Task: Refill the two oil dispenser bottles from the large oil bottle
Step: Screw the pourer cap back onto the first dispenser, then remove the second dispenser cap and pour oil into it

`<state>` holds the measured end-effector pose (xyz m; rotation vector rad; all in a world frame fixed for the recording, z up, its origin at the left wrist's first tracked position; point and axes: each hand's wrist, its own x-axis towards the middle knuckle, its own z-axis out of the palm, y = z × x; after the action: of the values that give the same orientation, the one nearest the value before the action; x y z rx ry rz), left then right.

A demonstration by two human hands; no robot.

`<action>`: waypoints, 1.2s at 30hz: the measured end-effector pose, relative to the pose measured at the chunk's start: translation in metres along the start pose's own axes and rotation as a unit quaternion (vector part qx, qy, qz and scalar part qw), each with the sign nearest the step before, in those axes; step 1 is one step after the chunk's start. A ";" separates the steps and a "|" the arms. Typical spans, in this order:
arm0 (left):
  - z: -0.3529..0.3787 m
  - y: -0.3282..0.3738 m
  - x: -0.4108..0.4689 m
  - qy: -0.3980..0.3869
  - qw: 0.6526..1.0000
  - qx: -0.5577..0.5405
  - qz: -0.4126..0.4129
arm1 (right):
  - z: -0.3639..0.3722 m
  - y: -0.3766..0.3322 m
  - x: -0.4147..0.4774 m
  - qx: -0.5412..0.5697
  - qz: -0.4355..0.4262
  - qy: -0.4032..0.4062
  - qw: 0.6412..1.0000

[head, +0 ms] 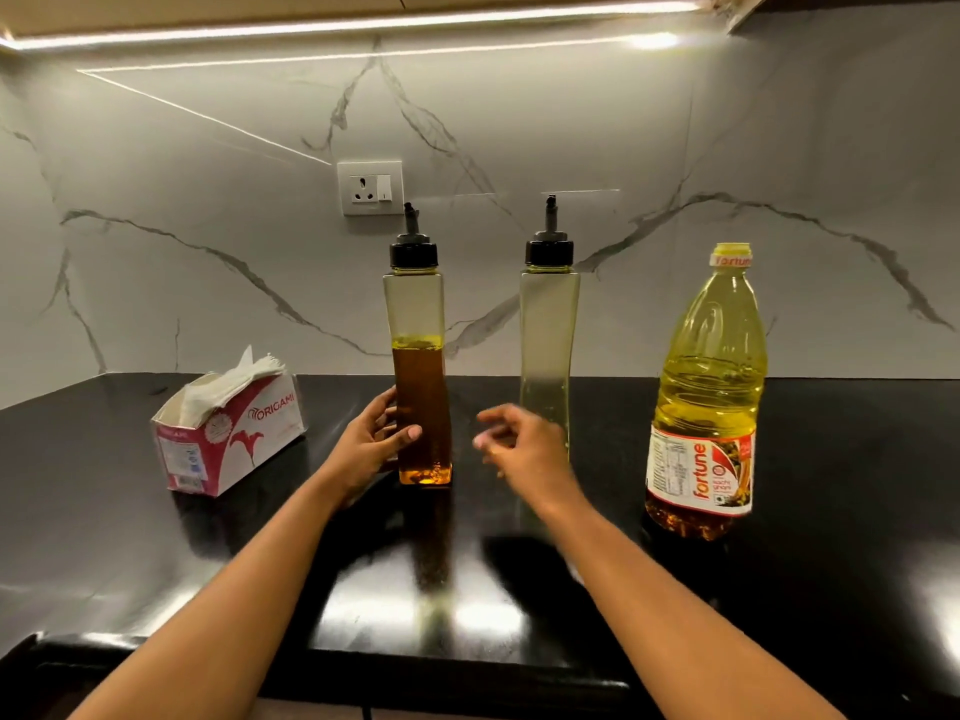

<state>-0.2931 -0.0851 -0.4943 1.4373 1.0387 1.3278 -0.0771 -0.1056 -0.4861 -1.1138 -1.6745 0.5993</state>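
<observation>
Right, from my end I take the half-full dispenser bottle (422, 366) as my mark. It stands upright on the black countertop (104, 537), amber oil reaching about halfway up its clear square body, with a black cap and pour spout on top. My left hand (371, 439) grips it low down from the left: the thumb lies across its front face and the fingers wrap round its far side.

Just right of that bottle stands the second dispenser bottle (549, 335), also upright, with the same black cap and spout. It looks nearly empty, showing only a pale yellowish tint through the plastic. My right hand (519, 449) hovers between the two, in front of the lower part of the second one. It is motion-blurred, but the fingers seem loosely curled with nothing in them, and I cannot say whether they touch the plastic.

Well to the right of my mark, past the second dispenser, is the large oil bottle (709, 387). It is upright, full of yellow oil, and carries a red and white Fortune label.

To the left of my mark lies a tissue box (228, 433), red and white, with white tissues sticking out of its torn end. Above my mark and slightly to its left, a wall socket (370, 188) sits in the marble backsplash (779, 148).
</observation>
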 end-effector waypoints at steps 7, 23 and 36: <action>0.008 0.010 -0.017 0.130 0.976 0.123 0.121 | -0.046 -0.003 -0.006 -0.004 -0.065 0.294 0.954; 0.138 0.009 0.018 -0.051 0.996 0.057 -0.034 | -0.044 0.044 0.011 0.248 0.176 0.043 0.952; 0.095 0.010 -0.026 -0.069 0.991 0.109 0.021 | -0.046 0.013 -0.033 0.247 0.135 -0.099 0.954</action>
<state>-0.1997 -0.1191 -0.4939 1.6969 1.0921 1.1537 -0.0270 -0.1336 -0.4942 -0.9354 -1.4262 1.2641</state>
